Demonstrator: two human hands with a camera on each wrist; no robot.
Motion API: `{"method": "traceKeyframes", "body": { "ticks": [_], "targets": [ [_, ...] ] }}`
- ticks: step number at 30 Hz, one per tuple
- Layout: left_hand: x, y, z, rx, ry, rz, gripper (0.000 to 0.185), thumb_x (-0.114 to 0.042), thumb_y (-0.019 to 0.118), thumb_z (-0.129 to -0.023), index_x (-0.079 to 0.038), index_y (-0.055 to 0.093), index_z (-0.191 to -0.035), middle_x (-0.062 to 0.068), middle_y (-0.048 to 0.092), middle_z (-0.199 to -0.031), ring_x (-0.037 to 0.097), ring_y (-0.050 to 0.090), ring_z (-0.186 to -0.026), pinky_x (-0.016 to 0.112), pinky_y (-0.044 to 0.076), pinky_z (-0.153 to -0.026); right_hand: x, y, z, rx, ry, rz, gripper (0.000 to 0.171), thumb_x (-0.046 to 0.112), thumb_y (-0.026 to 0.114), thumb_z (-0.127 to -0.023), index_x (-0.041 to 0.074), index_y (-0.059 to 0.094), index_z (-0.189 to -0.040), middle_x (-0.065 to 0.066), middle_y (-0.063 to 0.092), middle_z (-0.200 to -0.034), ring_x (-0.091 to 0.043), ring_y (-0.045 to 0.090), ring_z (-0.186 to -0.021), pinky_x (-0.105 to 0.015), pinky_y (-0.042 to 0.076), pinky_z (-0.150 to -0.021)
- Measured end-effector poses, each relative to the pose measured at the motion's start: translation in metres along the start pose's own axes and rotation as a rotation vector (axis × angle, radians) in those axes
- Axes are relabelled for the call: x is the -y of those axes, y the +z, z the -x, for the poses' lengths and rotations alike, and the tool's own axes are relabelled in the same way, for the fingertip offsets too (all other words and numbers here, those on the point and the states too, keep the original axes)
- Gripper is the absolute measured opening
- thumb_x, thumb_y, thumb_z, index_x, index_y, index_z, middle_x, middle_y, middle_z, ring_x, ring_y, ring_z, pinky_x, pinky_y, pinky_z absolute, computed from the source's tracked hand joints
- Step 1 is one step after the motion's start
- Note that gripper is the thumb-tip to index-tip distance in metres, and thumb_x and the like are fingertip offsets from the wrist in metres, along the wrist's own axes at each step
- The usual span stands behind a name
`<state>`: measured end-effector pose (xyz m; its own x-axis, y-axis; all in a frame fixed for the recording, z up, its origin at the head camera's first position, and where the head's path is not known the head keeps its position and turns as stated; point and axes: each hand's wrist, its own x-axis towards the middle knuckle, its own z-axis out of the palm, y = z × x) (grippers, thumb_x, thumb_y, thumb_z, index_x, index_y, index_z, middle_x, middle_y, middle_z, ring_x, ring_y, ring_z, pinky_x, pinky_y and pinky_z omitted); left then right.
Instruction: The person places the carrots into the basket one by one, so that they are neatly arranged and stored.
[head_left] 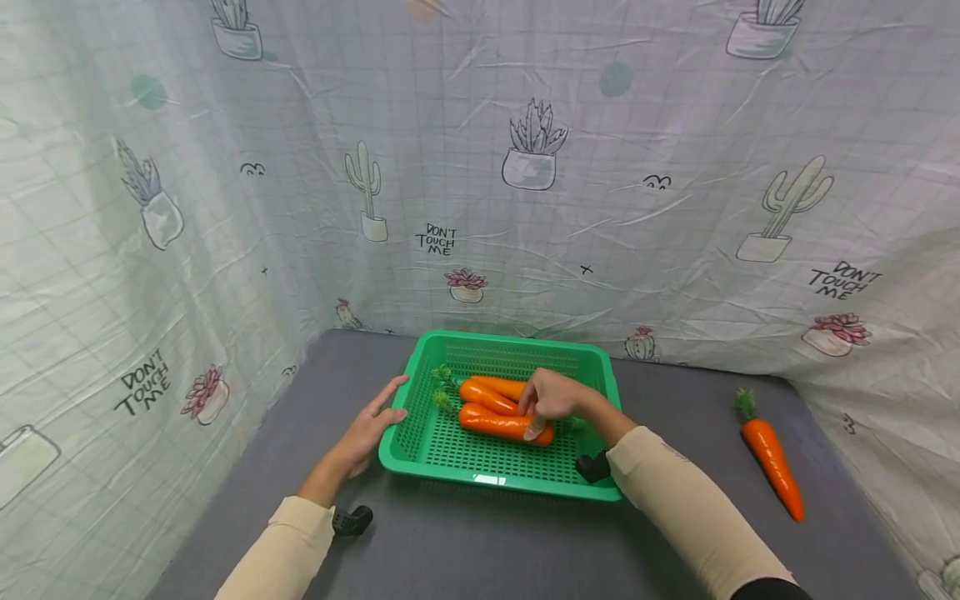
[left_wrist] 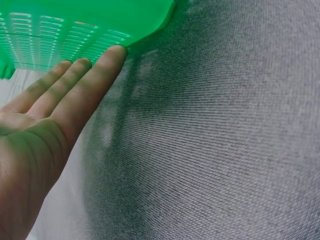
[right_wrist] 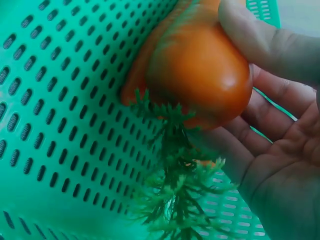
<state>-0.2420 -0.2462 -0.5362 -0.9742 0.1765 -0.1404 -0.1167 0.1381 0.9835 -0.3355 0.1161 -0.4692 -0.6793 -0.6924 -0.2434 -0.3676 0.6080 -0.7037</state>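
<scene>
Head view: the right hand (head_left: 553, 398) curls its fingers round a carrot (head_left: 502, 426) lying inside the green basket (head_left: 495, 482). The left hand (head_left: 372, 427) rests straight, close-set fingers against the basket's outer edge.

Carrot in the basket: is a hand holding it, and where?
Yes. The right hand holds the carrot at its thick leafy end. The left hand only touches the basket.

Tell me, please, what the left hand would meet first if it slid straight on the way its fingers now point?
The left hand lies flat on the grey table, its fingertips already at the green basket. The basket's left wall would be first; the wrist view suggests contact, though a thin gap cannot be ruled out.
</scene>
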Motion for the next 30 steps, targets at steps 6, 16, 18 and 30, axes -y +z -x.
{"method": "traceKeyframes", "body": {
  "ticks": [6, 16, 18, 30],
  "targets": [
    [0.001, 0.000, 0.000, 0.002, 0.003, -0.003, 0.066, -0.027, 0.052, -0.107, -0.039, 0.024, -0.165, 0.024, 0.033, -0.163, 0.023, 0.069, -0.108, 0.037, 0.059, -0.082, -0.001, 0.003, -0.002, 0.026, -0.004, -0.023, 0.033, 0.010, 0.096, -0.070, 0.003, 0.081, -0.099, -0.009, 0.079, -0.090, -0.012, 0.056, -0.066, -0.028, 0.054, -0.063],
    [0.000, 0.001, 0.000, -0.003, -0.002, 0.001, 0.066, -0.028, 0.053, -0.107, -0.038, 0.024, -0.165, 0.026, 0.035, -0.162, 0.025, 0.069, -0.111, 0.037, 0.059, -0.083, -0.006, 0.006, -0.001, 0.047, 0.024, 0.020, 0.028, 0.014, 0.096, -0.072, 0.006, 0.081, -0.095, -0.005, 0.078, -0.084, -0.012, 0.056, -0.067, -0.028, 0.053, -0.064],
    [-0.001, 0.002, 0.000, -0.005, -0.006, -0.001, 0.066, -0.028, 0.053, -0.107, -0.038, 0.024, -0.165, 0.026, 0.037, -0.162, 0.025, 0.069, -0.111, 0.036, 0.059, -0.083, -0.007, 0.007, -0.001, 0.042, 0.022, 0.028, 0.028, 0.015, 0.096, -0.072, 0.006, 0.081, -0.094, -0.004, 0.077, -0.084, -0.012, 0.058, -0.068, -0.028, 0.053, -0.065],
    [-0.001, 0.003, -0.001, -0.026, -0.012, -0.007, 0.066, -0.027, 0.053, -0.105, -0.039, 0.026, -0.164, 0.026, 0.042, -0.157, 0.023, 0.069, -0.106, 0.035, 0.058, -0.082, -0.010, 0.014, 0.000, 0.013, 0.026, 0.122, 0.026, 0.020, 0.096, -0.074, 0.007, 0.076, -0.085, 0.001, 0.067, -0.071, -0.012, 0.049, -0.061, -0.027, 0.047, -0.059]
  ]
}}
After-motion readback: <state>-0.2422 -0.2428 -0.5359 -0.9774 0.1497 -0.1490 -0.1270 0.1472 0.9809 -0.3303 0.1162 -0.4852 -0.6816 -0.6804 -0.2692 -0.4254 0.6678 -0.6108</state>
